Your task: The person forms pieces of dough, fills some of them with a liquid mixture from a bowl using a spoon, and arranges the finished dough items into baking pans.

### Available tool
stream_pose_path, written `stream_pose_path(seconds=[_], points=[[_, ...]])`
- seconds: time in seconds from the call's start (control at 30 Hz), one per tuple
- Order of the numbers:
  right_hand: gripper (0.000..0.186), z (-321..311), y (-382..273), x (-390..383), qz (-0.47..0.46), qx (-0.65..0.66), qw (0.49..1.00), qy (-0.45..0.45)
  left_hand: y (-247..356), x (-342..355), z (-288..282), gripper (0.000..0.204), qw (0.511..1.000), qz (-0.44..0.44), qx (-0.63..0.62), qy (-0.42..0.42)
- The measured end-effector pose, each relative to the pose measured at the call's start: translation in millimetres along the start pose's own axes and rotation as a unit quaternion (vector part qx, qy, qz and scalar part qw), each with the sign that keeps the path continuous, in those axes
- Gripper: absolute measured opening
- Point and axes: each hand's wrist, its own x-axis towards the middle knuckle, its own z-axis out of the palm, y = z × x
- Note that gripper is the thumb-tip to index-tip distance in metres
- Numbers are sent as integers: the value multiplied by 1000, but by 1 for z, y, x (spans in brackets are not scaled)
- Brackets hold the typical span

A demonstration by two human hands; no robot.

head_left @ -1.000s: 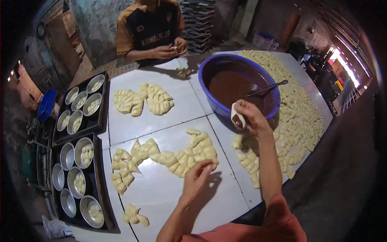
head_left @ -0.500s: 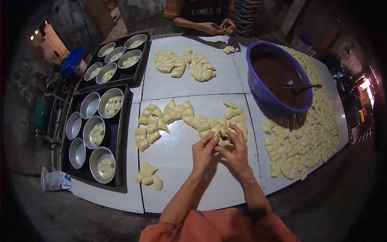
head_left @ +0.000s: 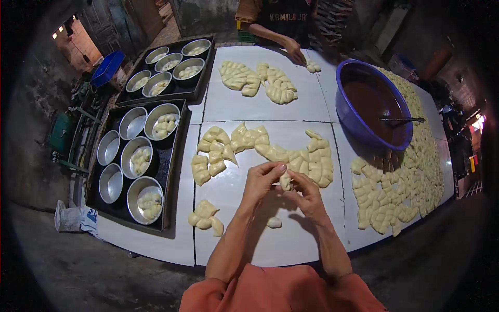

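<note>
Between the fingertips of both hands I pinch a small piece of pale dough point(head_left: 286, 181), held above the white tiled table. My left hand point(head_left: 260, 183) grips it from the left side, my right hand point(head_left: 309, 197) from the right. Below my hands lies a small closed dough piece point(head_left: 274, 222). Just beyond my fingers spreads a sheet of cut dough pieces point(head_left: 296, 157), curving to more dough pieces point(head_left: 212, 148) at the left. A small dough cluster point(head_left: 206, 216) rests by my left forearm.
At left, black trays point(head_left: 178, 140) hold round metal tins point(head_left: 110, 183), several with dough balls inside. A purple basin point(head_left: 340, 99) of brown filling with a spoon point(head_left: 397, 119) stands at right, beside many dough pieces point(head_left: 400, 197). Opposite, a co-worker's hand point(head_left: 294, 51) reaches dough.
The small closed dough piece now shows on the table below my hands. The dough in my fingers looks more gathered. The co-worker's hand has lowered to the table. The view has shifted slightly.
</note>
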Motion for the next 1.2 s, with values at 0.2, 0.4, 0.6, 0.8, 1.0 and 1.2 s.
stream_pose_path(seconds=[0.2, 0.4, 0.6, 0.8, 1.0, 1.2], points=[[26, -4, 10, 7, -108, -67, 992, -9, -3, -22, 2, 30, 997, 63, -13, -50], [22, 15, 13, 7, -161, -86, 977, 114, -11, -23, -2, 24, 994, 47, -8, -102], [27, 7, 30, 4, -120, -153, 969, 156, -23, -36, 8, 25, 992, 54, 67, -90], [16, 12, -5, -25, 18, -117, 990, 71, -46, -40, -9, 26, 999, 19, 37, -16], [25, 9, 17, -55, 183, -135, 970, -84, -42, -82, -26, 33, 924, 64, 359, 118], [21, 50, -6, -30, 98, -246, 963, -45, -44, -130, -109, 36, 714, 284, 524, 369]])
